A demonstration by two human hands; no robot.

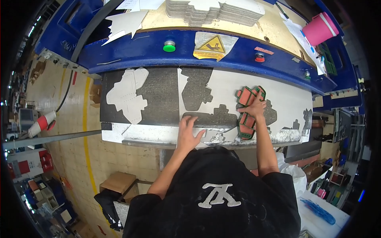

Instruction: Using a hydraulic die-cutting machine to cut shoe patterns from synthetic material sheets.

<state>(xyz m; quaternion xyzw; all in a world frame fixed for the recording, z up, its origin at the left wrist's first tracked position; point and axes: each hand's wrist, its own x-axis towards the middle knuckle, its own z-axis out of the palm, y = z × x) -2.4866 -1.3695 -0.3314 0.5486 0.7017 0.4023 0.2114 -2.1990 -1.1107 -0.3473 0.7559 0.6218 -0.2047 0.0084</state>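
Note:
A cutting die (247, 124) with red-orange pads and dark green edges lies on a white sheet (228, 87) at the right of the work surface. My right hand (256, 106) is over its middle, fingers and thumb gripping its edges and hiding part of it. Further left, my left hand (188, 133) is near the front edge of the sheet, its thumb apart from the fingers and nothing held. Dark cut-out gaps in the sheet surround both hands. At the far left, a white cut piece (127, 95) with fold lines lies on the dark cutting board (160, 93).
A blue machine beam (139, 47) crosses behind the work surface, carrying a green button (169, 46), a red button (259, 58) and a yellow warning sign (212, 44). Stacked cut pieces (214, 12) and a pink cup (320, 29) stand above it. A cardboard box (118, 181) is at lower left.

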